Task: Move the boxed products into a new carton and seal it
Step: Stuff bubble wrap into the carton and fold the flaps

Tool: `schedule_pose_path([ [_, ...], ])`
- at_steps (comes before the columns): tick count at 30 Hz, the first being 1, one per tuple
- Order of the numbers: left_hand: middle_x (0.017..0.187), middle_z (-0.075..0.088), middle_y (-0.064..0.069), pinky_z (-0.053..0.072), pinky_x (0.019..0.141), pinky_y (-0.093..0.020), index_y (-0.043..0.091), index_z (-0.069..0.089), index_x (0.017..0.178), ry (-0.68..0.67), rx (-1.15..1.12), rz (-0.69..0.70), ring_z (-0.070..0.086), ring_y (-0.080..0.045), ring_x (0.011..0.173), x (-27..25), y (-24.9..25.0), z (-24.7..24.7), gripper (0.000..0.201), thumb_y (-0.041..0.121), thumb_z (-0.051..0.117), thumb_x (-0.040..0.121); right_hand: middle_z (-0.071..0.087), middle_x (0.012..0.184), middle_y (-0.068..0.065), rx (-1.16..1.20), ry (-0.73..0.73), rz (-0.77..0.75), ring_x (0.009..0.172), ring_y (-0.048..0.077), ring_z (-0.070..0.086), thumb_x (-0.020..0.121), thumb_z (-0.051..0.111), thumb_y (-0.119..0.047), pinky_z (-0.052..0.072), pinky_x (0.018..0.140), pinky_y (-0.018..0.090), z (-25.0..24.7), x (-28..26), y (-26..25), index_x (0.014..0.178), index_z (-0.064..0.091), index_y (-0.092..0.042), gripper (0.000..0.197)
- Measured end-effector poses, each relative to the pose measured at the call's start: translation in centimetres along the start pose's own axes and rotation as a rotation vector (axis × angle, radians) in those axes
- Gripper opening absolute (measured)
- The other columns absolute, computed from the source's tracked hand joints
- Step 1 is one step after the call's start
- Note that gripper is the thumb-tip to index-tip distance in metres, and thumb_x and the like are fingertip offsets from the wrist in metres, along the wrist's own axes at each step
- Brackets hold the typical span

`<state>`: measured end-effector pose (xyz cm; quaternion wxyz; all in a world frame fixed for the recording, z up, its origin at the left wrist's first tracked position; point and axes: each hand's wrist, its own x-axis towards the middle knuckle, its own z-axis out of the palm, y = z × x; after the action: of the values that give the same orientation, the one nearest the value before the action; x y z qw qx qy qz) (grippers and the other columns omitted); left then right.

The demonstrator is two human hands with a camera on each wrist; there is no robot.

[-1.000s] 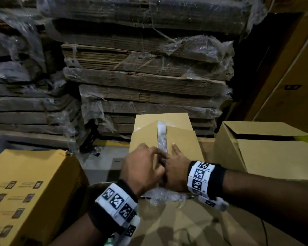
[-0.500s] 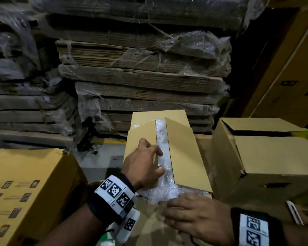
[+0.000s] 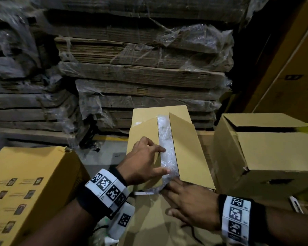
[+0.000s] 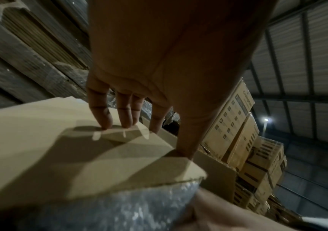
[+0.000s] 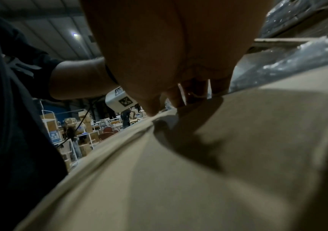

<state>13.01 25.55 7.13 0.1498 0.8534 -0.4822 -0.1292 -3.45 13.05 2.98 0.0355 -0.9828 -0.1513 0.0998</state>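
A brown carton (image 3: pixel 187 148) stands in the middle, its two long top flaps half down with bubble wrap (image 3: pixel 164 135) showing in the gap. My left hand (image 3: pixel 146 158) presses the left flap (image 3: pixel 140 132) with straight fingers; in the left wrist view the fingertips (image 4: pixel 126 123) push on that flap (image 4: pixel 50 148). My right hand (image 3: pixel 190 203) lies flat on the near flap, its fingers reaching the bubble wrap's near end under the right flap's corner. In the right wrist view the fingers (image 5: pixel 179 98) meet the cardboard (image 5: pixel 238 156) beside bubble wrap (image 5: pixel 287 62). The boxed products are hidden.
Another brown carton (image 3: pixel 267 151) with loose flaps stands close on the right. A yellow printed carton (image 3: pixel 25 189) is at the near left. Plastic-wrapped stacks of flat cardboard (image 3: pixel 140 77) fill the back. A small white object (image 3: pixel 296 206) lies at the near right.
My right hand left the top flaps, drew back to the near edge, then reached to the bubble wrap's near end. The right flap rose and the gap widened. My left hand stayed on the left flap.
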Motion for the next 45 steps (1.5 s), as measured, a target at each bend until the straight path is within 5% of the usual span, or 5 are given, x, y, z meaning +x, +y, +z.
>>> schedule_pose_path([
  [12,0.134,0.037,0.004,0.038,0.108,-0.035,0.023,0.025,0.152,0.15,-0.047,-0.054,0.038,-0.016,0.126,0.3,-0.4,3.1,0.103,0.074,0.066,0.072,0.054,0.12,0.004,0.194,0.781,-0.018,0.108,0.017,0.054,0.094,0.054,-0.017,0.047,0.088,0.027,-4.4,-3.0,1.4,0.123,0.057,-0.015,0.029],
  [18,0.147,0.031,0.002,0.029,0.117,-0.03,0.016,0.03,0.152,0.125,-0.099,-0.062,0.029,-0.014,0.136,0.3,-0.9,3.5,0.094,0.063,0.066,0.079,0.009,0.162,-0.003,0.169,0.068,0.345,0.148,0.016,0.008,0.09,0.046,-0.06,0.011,0.121,0.032,-3.6,1.0,6.9,0.153,0.015,-0.024,0.079],
  [28,0.148,0.027,0.006,0.032,0.114,-0.039,0.027,0.017,0.155,0.036,-0.024,-0.042,0.027,-0.013,0.133,0.5,-1.0,2.3,0.099,0.071,0.06,0.077,0.001,0.162,-0.003,0.009,-0.018,0.295,0.148,0.02,0.004,0.085,0.031,-0.075,0.013,0.12,0.047,-2.2,1.4,6.5,0.153,0.005,-0.029,0.087],
  [35,0.164,-0.012,0.009,0.01,0.119,-0.059,0.042,-0.006,0.154,-0.001,0.023,-0.123,-0.006,-0.018,0.151,1.0,0.7,3.4,0.11,0.07,0.063,0.074,0.053,0.113,0.0,0.289,0.196,0.225,0.103,0.016,0.046,0.092,0.053,-0.048,0.042,0.091,0.036,-5.1,4.5,10.8,0.112,0.059,-0.021,0.034],
  [45,0.163,-0.017,0.012,0.009,0.121,-0.054,0.031,-0.021,0.153,0.156,-0.161,-0.364,-0.01,-0.011,0.151,-1.2,1.2,4.5,0.133,0.086,0.059,0.062,0.061,0.12,0.011,0.602,0.131,0.392,0.101,0.024,0.059,0.09,0.059,-0.027,0.044,0.086,0.029,-7.4,15.1,16.4,0.151,0.022,-0.015,0.072],
])
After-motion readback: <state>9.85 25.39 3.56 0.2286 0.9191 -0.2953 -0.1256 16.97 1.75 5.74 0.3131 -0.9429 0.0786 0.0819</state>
